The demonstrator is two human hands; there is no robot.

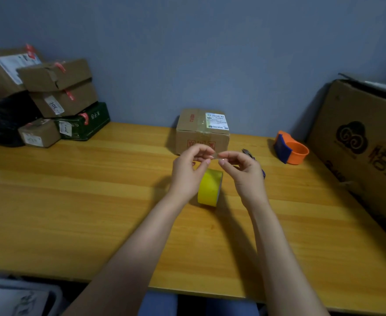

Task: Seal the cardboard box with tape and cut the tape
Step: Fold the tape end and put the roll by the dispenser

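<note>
Hands pinching a short tape strip (214, 158) between them, left hand (188, 173) at 9 o'clock, right hand (242, 172) at 3, yellow tape roll (210, 188) on edge beneath, cardboard box (203, 131) at 12 o'clock.

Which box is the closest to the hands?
The small box with the white label, standing alone by the wall just behind both hands. The other boxes are stacked far left or lean at the right.

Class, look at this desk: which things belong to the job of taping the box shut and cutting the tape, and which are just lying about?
Belong to the job:
small cardboard box
yellow tape roll
tape strip pinched between left hand and right hand
orange tape dispenser, possibly

Lying about:
stacked parcels
large carton
black bag
</note>
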